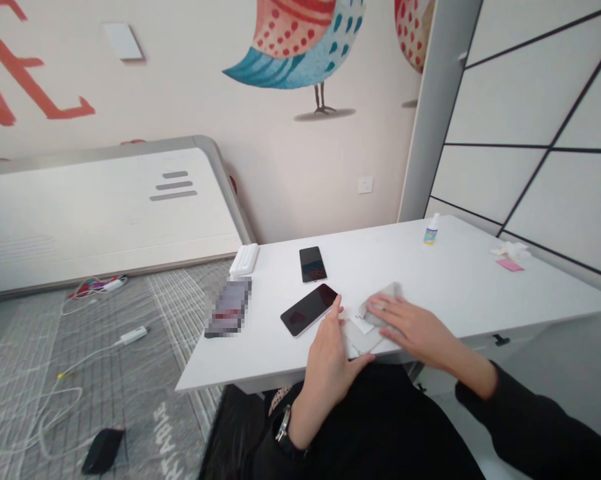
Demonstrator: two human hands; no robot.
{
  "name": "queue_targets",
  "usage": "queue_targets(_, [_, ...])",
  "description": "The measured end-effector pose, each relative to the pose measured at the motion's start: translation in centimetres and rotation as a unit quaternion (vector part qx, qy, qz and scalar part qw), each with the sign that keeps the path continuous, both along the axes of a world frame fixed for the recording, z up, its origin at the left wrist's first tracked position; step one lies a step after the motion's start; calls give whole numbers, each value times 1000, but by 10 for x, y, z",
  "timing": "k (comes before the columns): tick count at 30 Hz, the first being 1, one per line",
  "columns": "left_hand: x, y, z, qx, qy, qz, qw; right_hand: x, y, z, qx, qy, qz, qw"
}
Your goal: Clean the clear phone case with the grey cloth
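left hand point(330, 353): flat and open on the desk point(455, 280), fingertips touching the near phone's edge
right hand point(410, 327): fingers spread, pressing flat on a grey cloth point(385, 297)
cloth: on the desk, at 3 o'clock of the near phone point(309, 309)
far phone point(312, 264): at 12 o'clock of the near phone, apart
bottle point(431, 230): at 1 o'clock of the cloth, well apart
white case point(244, 259): at 9 o'clock of the far phone

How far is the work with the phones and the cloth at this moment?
Done: nothing shows as finished. In hand: the right hand lies flat on the grey cloth; the left hand touches the near phone. Left: the far phone and the spray bottle stand untouched.
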State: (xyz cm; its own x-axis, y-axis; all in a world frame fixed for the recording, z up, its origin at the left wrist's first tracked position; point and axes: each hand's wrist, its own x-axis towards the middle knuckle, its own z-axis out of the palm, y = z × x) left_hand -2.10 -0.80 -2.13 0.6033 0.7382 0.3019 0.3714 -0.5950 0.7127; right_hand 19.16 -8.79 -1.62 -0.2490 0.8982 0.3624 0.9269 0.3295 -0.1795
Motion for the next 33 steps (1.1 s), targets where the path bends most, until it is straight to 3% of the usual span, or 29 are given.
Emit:
queue_targets(2, [0,-1,2,7,19,3,1000,2,-3,-1,16,-3,-39,999])
queue_targets(6, [1,-2,8,0,39,-1,999,-1,-10,0,-29,0,46,999])
queue_targets(10, [2,-2,10,22,60,7,998,3,-7,3,-8,-6,-61,998])
queue_targets(15, [1,-1,11,37,59,6,998,-1,-2,2,-34,-6,31,999])
queue_targets(19, [0,0,10,59,70,12,996,-3,3,3,-16,7,-68,998])
queue_targets(23, [0,0,9,52,64,5,997,-8,2,5,-44,32,58,997])
queue_targets(27, [1,1,9,76,79,4,994,-4,2,11,-21,30,-75,997])
queue_targets(31, [0,2,11,89,95,-17,991,-17,-4,10,-44,71,51,995])
queue_targets(33, [-1,2,12,100,109,-33,988,-26,-6,9,-46,110,66,991])
